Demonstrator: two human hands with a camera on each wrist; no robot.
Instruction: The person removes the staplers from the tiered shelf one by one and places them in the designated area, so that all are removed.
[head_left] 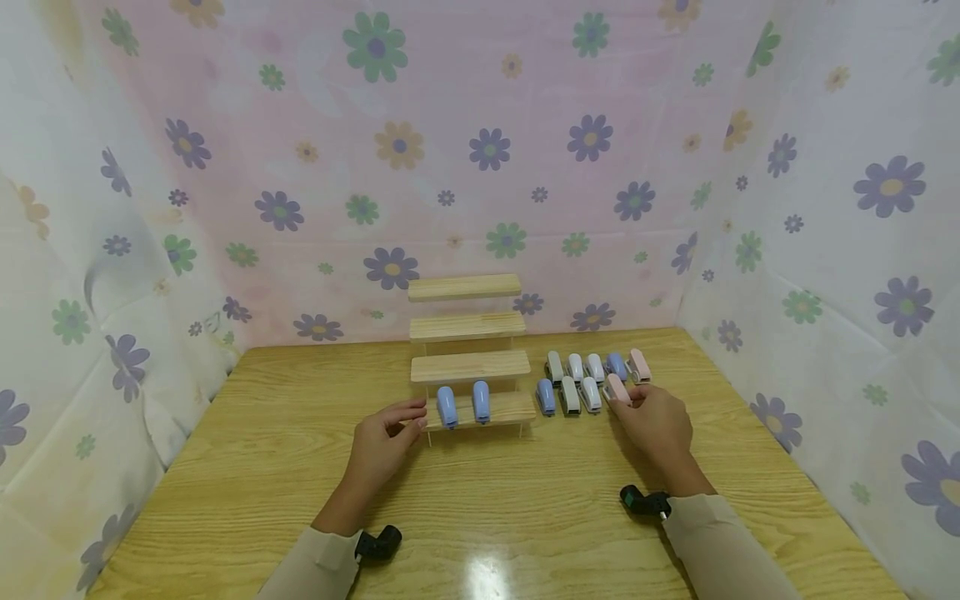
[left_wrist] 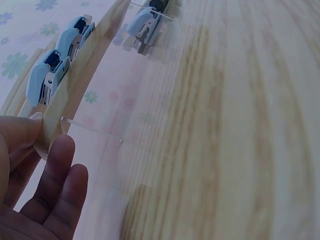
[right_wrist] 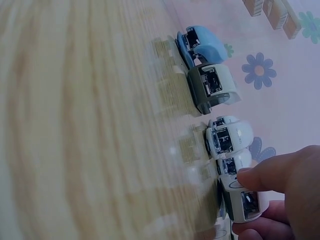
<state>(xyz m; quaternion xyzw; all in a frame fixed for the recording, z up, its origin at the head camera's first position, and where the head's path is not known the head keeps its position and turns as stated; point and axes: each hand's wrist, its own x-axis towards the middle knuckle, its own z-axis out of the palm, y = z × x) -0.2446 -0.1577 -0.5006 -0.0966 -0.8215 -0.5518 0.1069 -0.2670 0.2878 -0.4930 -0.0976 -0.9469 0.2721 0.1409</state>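
Note:
Two blue mini staplers (head_left: 447, 406) stand on the lowest step of a wooden tiered display stand (head_left: 471, 367). My left hand (head_left: 384, 442) pinches the left end of that step between thumb and fingers, beside the staplers; the left wrist view shows the thumb on the board's end (left_wrist: 50, 120). To the right of the stand, my right hand (head_left: 658, 425) grips a pink stapler (head_left: 617, 388) at the right end of the front row. In the right wrist view this stapler (right_wrist: 245, 200) looks pale, with the thumb on one side and fingers on the other.
Other staplers stand in two rows on the wooden table (head_left: 480, 492): a blue one (head_left: 546, 397), grey (head_left: 570, 396) and white (head_left: 591, 395) ones in front, and a pink one (head_left: 639, 367) at the back right. Flowered cloth (head_left: 450, 167) encloses the table's back and sides.

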